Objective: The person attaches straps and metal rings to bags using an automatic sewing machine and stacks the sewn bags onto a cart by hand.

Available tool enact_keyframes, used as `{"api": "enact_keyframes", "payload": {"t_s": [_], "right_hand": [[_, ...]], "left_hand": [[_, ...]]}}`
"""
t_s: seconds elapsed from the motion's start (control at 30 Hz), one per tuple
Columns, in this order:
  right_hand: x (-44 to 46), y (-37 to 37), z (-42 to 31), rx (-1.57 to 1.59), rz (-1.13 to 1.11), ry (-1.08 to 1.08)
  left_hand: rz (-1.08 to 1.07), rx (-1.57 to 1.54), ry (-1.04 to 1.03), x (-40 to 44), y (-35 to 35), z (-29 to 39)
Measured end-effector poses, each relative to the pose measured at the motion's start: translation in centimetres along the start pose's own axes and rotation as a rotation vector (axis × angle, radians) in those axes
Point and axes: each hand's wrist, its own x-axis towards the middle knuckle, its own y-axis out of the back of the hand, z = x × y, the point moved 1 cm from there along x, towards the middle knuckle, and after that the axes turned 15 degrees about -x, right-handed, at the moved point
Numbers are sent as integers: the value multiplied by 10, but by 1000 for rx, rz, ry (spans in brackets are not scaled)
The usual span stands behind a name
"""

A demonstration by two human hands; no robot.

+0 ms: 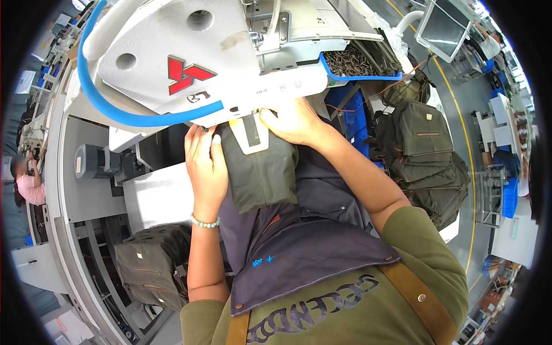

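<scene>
Dark green fabric piece (259, 181) hangs below machine head (167, 69), upper end hidden under it, lower part over dark apron (310, 253). Pale V-shaped frame (261, 144) on its upper face. Left hand (207, 164) at fabric's left edge, fingers bent and close together, tips up by machine; can't tell if they pinch. Right hand (293, 121) at upper right, thumb beside frame, other fingers mostly blocked by machine arm; opening and grip can't be told. Blue tube (95, 95) curves round machine's left side. Blue tray (351, 63) of small metal pieces beyond right hand. Green bags (425, 138) piled right, more bags (152, 264) lower left, motor (95, 161) left. Monitor (444, 26) upper right. Person in pink (30, 187) far left, well apart.
</scene>
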Motion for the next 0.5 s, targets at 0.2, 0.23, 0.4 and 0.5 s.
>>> {"api": "enact_keyframes", "payload": {"t_s": [0.2, 0.23, 0.4, 0.5], "right_hand": [[-2, -6, 3, 96, 5, -10], [-3, -6, 2, 100, 2, -10], [-5, -8, 4, 102, -38, -33], [-7, -10, 6, 129, -16, -31]], "left_hand": [[38, -68, 240, 18, 4, -4], [51, -49, 249, 23, 5, -6], [12, -469, 444, 29, -5, -46], [-2, -264, 406, 32, -1, -48]]}}
